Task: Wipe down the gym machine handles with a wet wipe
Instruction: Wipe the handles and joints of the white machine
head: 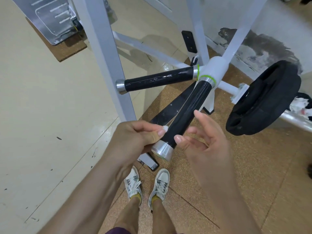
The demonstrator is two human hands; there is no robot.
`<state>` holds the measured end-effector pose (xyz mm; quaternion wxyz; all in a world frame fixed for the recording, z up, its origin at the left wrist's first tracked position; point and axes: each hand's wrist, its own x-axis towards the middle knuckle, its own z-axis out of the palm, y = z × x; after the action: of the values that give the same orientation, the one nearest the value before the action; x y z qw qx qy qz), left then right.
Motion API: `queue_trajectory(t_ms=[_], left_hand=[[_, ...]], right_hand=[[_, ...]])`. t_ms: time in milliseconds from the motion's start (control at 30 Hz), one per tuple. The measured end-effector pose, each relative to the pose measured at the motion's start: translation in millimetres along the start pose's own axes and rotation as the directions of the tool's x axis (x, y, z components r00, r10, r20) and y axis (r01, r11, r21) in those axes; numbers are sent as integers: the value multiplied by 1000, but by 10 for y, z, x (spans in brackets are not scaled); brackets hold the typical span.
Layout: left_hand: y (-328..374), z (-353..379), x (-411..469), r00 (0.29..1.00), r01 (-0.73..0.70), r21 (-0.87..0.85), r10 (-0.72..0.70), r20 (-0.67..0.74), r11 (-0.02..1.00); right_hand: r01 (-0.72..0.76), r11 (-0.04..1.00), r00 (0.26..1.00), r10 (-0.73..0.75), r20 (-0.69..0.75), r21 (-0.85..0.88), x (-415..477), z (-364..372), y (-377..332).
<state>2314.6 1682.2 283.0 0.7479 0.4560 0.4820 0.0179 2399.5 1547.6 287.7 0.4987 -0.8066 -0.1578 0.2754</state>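
Pinching a tiny white bit of wet wipe (165,128) between thumb and first finger, the left hand (135,137) sits on the left side of the near handle (187,114). Only a small tuft of the wipe pokes out past the fingertips. It touches the black grip low down, just above the silver cap (163,150) at the end. The other fingers of the left hand are curled in tight.

The right hand (207,142) is on the other side of the same handle. Its fingers are spread and loosely bent, and it holds nothing. Its thumb tip is right beside the black grip, but I cannot tell if it touches. So the handle runs between the two hands, with the wipe on its left side.

This handle points toward the person and joins a white hub (214,70) at its far end. A second handle (157,80) sticks out from that hub to the left, well away from both hands. A black weight plate (263,98) hangs to the right. Two white shoes (146,184) stand on the brown floor (236,183) below.
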Motion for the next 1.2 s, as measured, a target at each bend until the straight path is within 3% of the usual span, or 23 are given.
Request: queue_trajectory(t_ms=[167,367,567,833,1033,1200], left_hand=[[125,206,163,995,-49,-1,49,-85,999],[65,26,86,997,0,-46,3,73,999],[138,213,228,1000,-18,-102,17,-9,995],[192,11,270,993,-53,139,37,115,989],[224,212,404,997,-71,90,68,34,993],[240,168,358,993,-115,197,107,48,974]], right_hand=[[34,999,999,-34,-13,-9,16,10,28],[41,998,999,-42,-14,-53,37,-9,16],[71,997,997,-71,-35,-25,34,22,21],[122,976,993,-121,17,-180,255,-243,-19],[113,939,983,-59,172,-324,513,-309,-108],[91,934,978,-19,206,-346,575,-363,-159]])
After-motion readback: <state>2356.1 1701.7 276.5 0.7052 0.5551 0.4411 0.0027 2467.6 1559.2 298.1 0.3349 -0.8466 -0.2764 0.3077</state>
